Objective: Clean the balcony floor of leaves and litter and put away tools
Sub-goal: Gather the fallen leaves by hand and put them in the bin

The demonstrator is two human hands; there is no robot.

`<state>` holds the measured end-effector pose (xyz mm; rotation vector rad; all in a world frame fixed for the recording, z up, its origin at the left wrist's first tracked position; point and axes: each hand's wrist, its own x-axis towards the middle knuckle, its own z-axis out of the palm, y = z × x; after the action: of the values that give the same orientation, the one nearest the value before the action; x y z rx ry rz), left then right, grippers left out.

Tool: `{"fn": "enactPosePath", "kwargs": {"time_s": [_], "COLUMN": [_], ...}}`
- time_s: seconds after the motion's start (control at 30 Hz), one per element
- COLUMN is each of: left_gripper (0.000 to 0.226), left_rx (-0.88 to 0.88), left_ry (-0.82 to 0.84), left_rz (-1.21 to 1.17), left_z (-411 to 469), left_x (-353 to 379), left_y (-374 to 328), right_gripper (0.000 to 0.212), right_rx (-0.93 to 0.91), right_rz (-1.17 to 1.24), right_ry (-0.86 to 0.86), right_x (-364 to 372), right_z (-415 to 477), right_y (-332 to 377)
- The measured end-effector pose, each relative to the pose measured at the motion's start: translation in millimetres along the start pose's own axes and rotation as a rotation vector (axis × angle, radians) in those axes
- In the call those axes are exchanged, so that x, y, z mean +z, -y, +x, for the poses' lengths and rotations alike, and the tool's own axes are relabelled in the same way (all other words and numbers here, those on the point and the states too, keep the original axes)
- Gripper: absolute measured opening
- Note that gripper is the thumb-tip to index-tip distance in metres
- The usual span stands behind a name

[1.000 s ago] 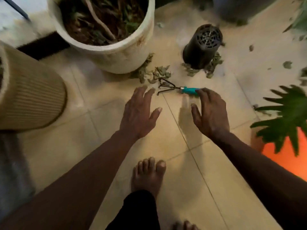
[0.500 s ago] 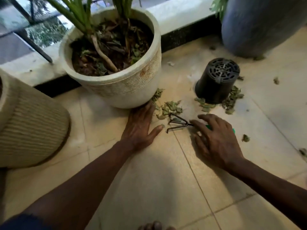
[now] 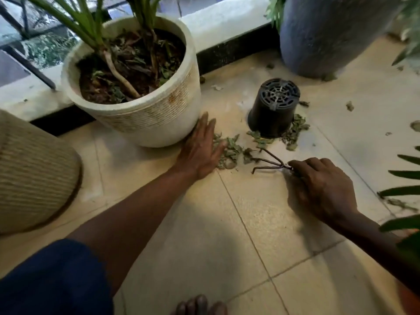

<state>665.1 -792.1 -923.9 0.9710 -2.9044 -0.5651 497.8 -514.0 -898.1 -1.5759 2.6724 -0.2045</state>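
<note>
Beige tiled balcony floor (image 3: 227, 235): right hand (image 3: 322, 189), grip curled on stiff, light three-pronged metal rake (image 3: 268, 163); left hand (image 3: 200, 148) flat against brittle dry leaves (image 3: 229, 151), ten o'clock.

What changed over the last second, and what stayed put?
The right hand dropped from hovering onto the hand rake and now grips its handle, hiding it. The left hand slid forward, flat on the floor, to the leaves beside the white pot. Hand rake, leaves and upturned black pot stayed put.
</note>
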Motion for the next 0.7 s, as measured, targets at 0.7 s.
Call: {"fn": "enactPosePath", "kwargs": {"time_s": [0.7], "left_gripper": [0.09], "left_rx": [-0.25], "left_ry": [-0.046], "left_rz": [0.009], "left_z": [162], "left_x": [-15], "left_y": [-40], "right_gripper": [0.06], "right_rx": [-0.446], "right_rz": [0.094], "right_ry": [0.127], "right_x": [41], "right_z": [2], "right_y": [13]}}
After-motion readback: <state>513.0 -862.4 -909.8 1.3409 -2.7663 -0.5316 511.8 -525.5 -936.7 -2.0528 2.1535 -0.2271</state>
